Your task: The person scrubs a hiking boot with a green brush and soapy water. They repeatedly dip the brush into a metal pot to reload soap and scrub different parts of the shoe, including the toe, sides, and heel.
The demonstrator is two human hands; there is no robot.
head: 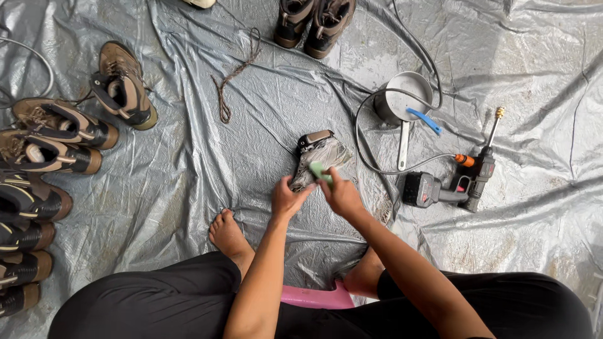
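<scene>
**Shoe held and scrubbed over the tarp**

Shoe (317,158), grey and wet-looking, sits just beyond both sets of fingers, tilted with its sole end away from the person and resting on the silver tarp (188,188) spread over the floor.

Head view: the left hand (287,199) has its fingers clenched on the near edge of the shoe, steadying it. The right hand (341,193) has its fingers closed round a small green brush (318,170), pressed against the shoe's side. To the right of the fingers lie a cordless spray gun (449,185) with a brass-tipped lance, its grey hose (370,141) looping round, and a metal pot (402,97) with a blue toothbrush (424,119) across its rim. Well to the left of the fingers stands a row of brown boots (56,135); another pair (314,22) stands far beyond. A loose cord (232,78) lies beyond and left. The person's bare feet rest on the tarp near a pink stool (317,296).

Risks, as I judge them: the left grip is only on the shoe's edge, so a hard stroke could twist the wet shoe loose. The hose loop lies close to the right forearm and could snag, tipping the pot.
</scene>
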